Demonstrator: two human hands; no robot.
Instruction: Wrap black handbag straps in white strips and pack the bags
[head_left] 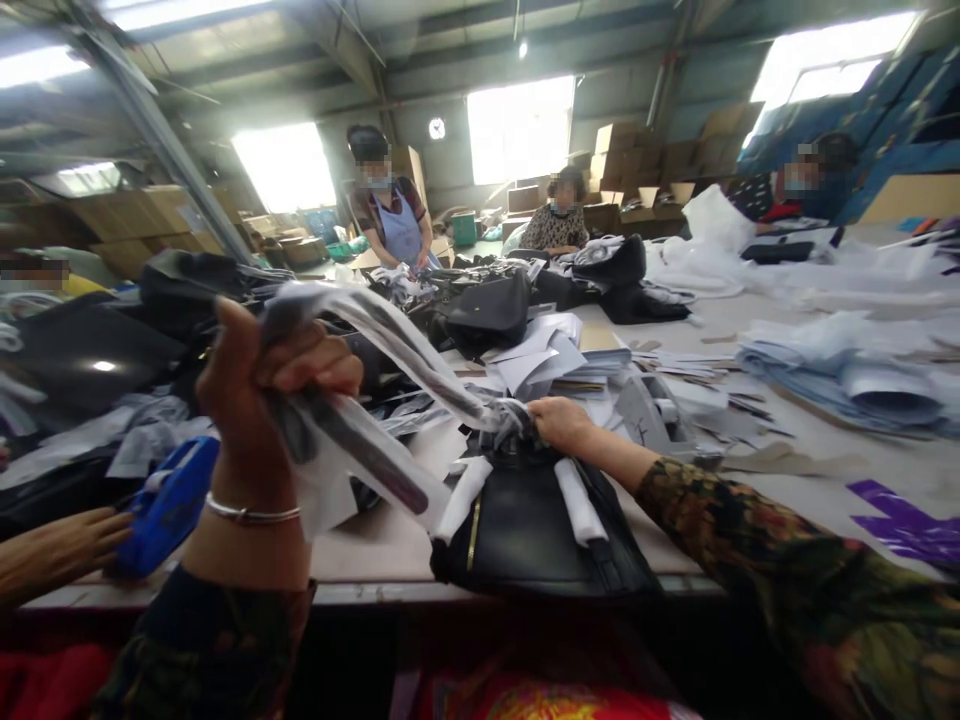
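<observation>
A black leather bag [525, 520] with a gold zipper lies at the table's front edge, its top pointing away from me. White wrapping covers two parts of its straps. My left hand [300, 365], raised to the left of the bag, is closed round a long dark strap [405, 345] in clear plastic wrap, which loops back to the bag's top. My right hand [559, 425] grips the bunched plastic-wrapped strap at the top of the bag; its fingertips are partly hidden.
A co-worker's hand [97, 540] touches a blue tape dispenser [169, 500] at left. Behind the bag are paper sheets [536, 365], a grey box-shaped holder [649, 415] and piled black bags [487, 305]. Purple strips [907, 525] lie at right. Several people work across the table.
</observation>
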